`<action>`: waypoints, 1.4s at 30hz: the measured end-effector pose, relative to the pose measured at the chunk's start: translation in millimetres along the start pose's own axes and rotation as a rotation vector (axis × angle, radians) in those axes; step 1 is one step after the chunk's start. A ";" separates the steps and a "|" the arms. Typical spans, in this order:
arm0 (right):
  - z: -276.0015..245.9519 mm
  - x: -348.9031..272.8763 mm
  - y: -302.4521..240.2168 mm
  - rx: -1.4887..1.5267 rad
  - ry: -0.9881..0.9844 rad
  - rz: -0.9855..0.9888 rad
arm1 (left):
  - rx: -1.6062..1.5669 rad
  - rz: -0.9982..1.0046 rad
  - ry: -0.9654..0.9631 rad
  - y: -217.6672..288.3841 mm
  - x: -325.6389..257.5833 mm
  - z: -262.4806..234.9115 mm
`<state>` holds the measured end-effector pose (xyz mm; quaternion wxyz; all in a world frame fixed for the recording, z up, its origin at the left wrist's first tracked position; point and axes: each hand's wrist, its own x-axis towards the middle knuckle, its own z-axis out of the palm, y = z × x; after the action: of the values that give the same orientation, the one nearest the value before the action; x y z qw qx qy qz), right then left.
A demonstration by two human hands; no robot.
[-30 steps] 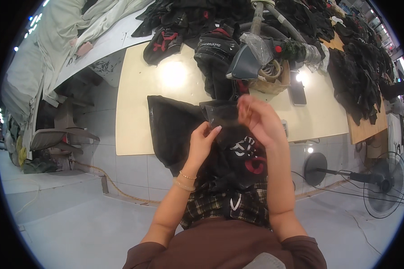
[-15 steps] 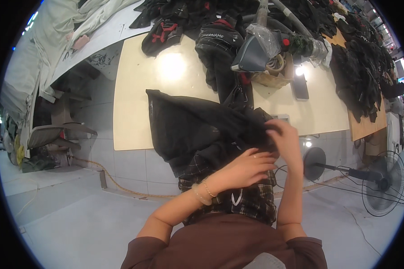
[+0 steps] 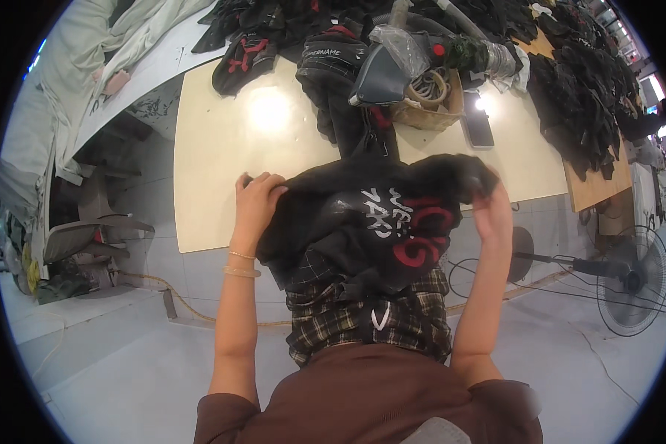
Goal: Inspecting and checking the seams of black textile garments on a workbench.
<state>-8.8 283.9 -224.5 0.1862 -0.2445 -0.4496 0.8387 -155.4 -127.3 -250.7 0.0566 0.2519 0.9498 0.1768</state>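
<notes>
A black garment (image 3: pixel 325 203) with white and red lettering is spread between my hands, partly over the table's near edge and partly over my lap. My left hand (image 3: pixel 259 206) has its fingers closed on the garment's left edge. At the opposite edge, my right hand (image 3: pixel 492 211) grips a raised, bunched part; its fingertips are partly blurred and hidden by the cloth. Dark checked fabric shows at the lower left of the garment. Whether the garment is a sweatshirt or another kind of top, I cannot tell.
Beyond the garment, a pale table (image 3: pixel 214 148) holds a dark grey device (image 3: pixel 381 74), a basket (image 3: pixel 429 117) with tape rolls and a phone (image 3: pixel 479 129). Piled dark clothes (image 3: pixel 581 103) lie to the right. A fan (image 3: pixel 633 277) stands at the right, a chair (image 3: pixel 96 233) at the left.
My left hand has moved left and away from me to the garment's left edge. My right hand has shifted right, lifting its edge. The lettered face now shows.
</notes>
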 end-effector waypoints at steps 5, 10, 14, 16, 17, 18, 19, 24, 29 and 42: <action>66.7 -63.7 -53.7 -0.240 -0.675 0.034 | -0.098 -0.437 0.922 -75.7 -53.0 -37.5; -31.0 -43.4 -5.3 -1.330 -0.174 0.258 | 0.156 -0.728 0.761 -79.3 -95.2 -44.7; -73.2 -49.1 66.8 -1.374 -0.186 0.329 | -0.463 -0.165 0.665 68.7 -57.3 -44.3; -63.8 -54.8 80.7 -1.371 -0.187 0.353 | -0.364 0.286 0.171 118.7 -38.3 -28.6; -53.0 -62.5 81.8 -1.010 -0.144 0.268 | -0.310 0.379 0.061 140.9 -30.1 -11.9; -44.6 -67.8 77.3 -0.649 -0.104 0.181 | -0.186 0.430 0.064 150.9 -27.8 10.6; -32.6 -73.5 59.5 -0.648 -0.112 0.177 | -0.060 0.474 0.065 156.3 -27.3 27.0; -17.5 -111.3 -81.0 -0.359 -0.127 -0.125 | -0.395 0.448 -0.386 190.6 -9.8 -0.4; -47.6 -130.9 -207.7 -0.791 -0.057 -0.911 | -0.912 0.674 -0.243 228.8 -26.3 -104.4; 58.8 -121.6 -219.9 -0.674 -0.509 -1.193 | -1.048 0.403 -0.128 177.4 -49.6 -137.4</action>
<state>76.2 296.0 18.9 0.4160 0.2005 -0.7694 0.4414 -58.1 -50.4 -57.2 0.1965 0.3766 0.6630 0.6164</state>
